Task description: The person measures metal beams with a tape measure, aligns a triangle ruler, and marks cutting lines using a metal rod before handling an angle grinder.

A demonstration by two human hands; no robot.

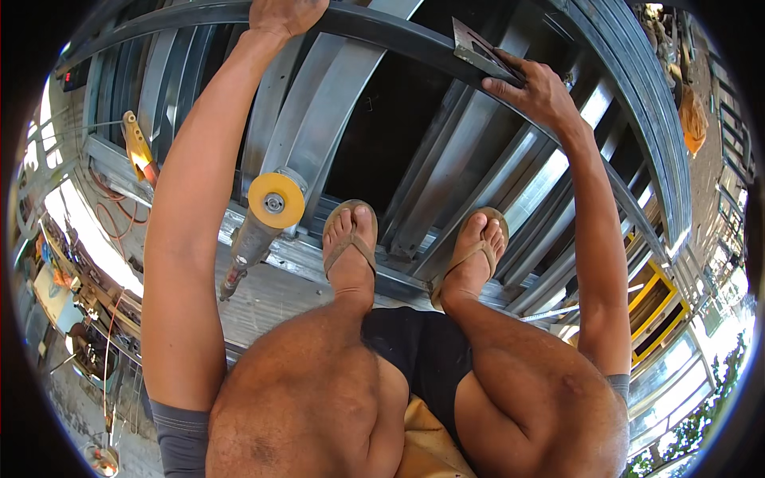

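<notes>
A long dark metal bar [382,30] crosses the far part of the head view, over a row of grey metal channels. My left hand [288,14] is closed on this bar at the top edge, its fingers partly cut off. Farther right, my right hand [535,89] grips a metal square [478,56], thumb on the near side, and the square lies against the bar. Nearer my feet, an angle grinder [259,227] with a yellow disc [276,199] rests by the channels, left of my left foot.
A yellow welding electrode holder [137,147] with a thin rod lies left of my left arm. Stacked metal lengths [645,103] curve along the right. A yellow frame [660,307] stands at the lower right. Hoses [119,219] and a cluttered bench [60,279] are at the left.
</notes>
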